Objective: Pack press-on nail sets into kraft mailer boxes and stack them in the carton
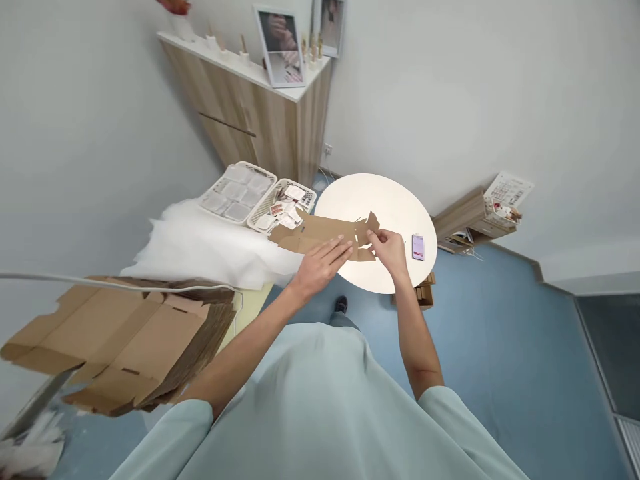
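A partly folded brown cardboard box blank lies over the left part of the round white table, its left end reaching past the table's edge. My left hand rests flat on the near side of the cardboard, fingers stretched out to the right. At the right end, where several flaps stand up, my right hand pinches a flap between thumb and fingers. A phone with a lit screen lies on the table to the right of my right hand.
Left of the table are a basket of small packets, a basket of clear plastic boxes and white foam sheeting. Flat cardboard blanks are stacked at the lower left, a white cable crossing them. A carton stands below the table.
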